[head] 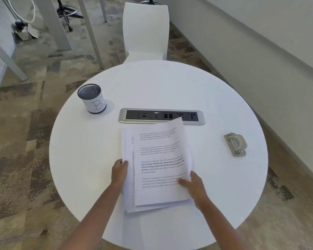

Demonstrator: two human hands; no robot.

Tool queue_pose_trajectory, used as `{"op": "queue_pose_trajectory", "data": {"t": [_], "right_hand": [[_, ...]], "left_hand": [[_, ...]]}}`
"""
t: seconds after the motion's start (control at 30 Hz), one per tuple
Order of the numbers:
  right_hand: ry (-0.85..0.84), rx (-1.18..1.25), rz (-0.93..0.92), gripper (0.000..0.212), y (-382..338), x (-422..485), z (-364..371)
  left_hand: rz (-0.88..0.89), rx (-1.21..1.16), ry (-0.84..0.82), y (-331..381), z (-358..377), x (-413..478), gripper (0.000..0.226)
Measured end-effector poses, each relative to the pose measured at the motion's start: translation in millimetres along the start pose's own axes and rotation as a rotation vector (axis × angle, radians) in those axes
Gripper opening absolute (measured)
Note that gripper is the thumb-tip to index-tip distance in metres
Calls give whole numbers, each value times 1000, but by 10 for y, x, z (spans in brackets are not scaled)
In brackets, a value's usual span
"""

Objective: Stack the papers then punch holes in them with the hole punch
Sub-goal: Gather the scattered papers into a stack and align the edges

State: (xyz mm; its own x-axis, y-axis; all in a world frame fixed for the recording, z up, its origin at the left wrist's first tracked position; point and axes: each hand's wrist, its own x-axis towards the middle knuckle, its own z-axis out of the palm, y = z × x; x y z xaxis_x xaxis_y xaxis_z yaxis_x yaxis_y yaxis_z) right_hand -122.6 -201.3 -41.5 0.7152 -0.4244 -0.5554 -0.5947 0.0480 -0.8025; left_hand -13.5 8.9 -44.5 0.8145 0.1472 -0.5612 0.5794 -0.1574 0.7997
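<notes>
My left hand (119, 171) and right hand (194, 184) grip the papers (159, 159) by their sides; the punch (235, 144) lies well right of them.

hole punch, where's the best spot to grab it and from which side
Probably across the long sides of the hole punch, from above with the right hand. It lies flat on the table, right of the papers, nothing crowding it, narrow enough to span.

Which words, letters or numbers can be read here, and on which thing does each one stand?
"B": handwritten on the cup's white label; a second mark beside it is unclear.
Papers: printed paragraphs, too blurred to read.
Socket panel: no readable text.
Punch: no readable text.
</notes>
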Motion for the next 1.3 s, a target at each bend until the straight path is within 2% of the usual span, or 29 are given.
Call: {"op": "queue_pose_trajectory", "data": {"t": [0.13, 0.17, 0.27, 0.37, 0.5, 0.6, 0.7, 0.8, 1.0, 1.3], "right_hand": [[-55, -74, 14, 39, 66, -27, 86], [-70, -103, 10, 36, 61, -29, 92], [-92, -205, -6, 40, 38, 6, 73], [-15, -245, -29, 47, -4, 68, -13], [131, -135, -111, 47, -113, 153, -164], [70, 6, -109, 54, -243, 218, -244], [-9, 167, -175, 33, -413, 215, -276], [76, 230, -349, 11, -590, 175, -274], [191, 239, -589, 25, -837, 46, -219], [126, 109, -671, 23, -755, 15, -153]], "left_hand": [[49, -22, -75, -14, 39, -52, 43], [70, -23, -93, -14, 43, -63, 43], [124, 0, -132, 1, 37, -81, 25], [187, 9, -165, 67, 32, -100, 24], [303, -16, -210, 211, -6, -136, 25], [373, -46, -272, 343, -32, -178, 25], [419, -93, -328, 477, -32, -223, 24], [478, -152, -343, 644, -24, -263, 23], [561, -243, -337, 920, -29, -279, 24], [574, -184, -348, 918, -68, -288, 25]]}}
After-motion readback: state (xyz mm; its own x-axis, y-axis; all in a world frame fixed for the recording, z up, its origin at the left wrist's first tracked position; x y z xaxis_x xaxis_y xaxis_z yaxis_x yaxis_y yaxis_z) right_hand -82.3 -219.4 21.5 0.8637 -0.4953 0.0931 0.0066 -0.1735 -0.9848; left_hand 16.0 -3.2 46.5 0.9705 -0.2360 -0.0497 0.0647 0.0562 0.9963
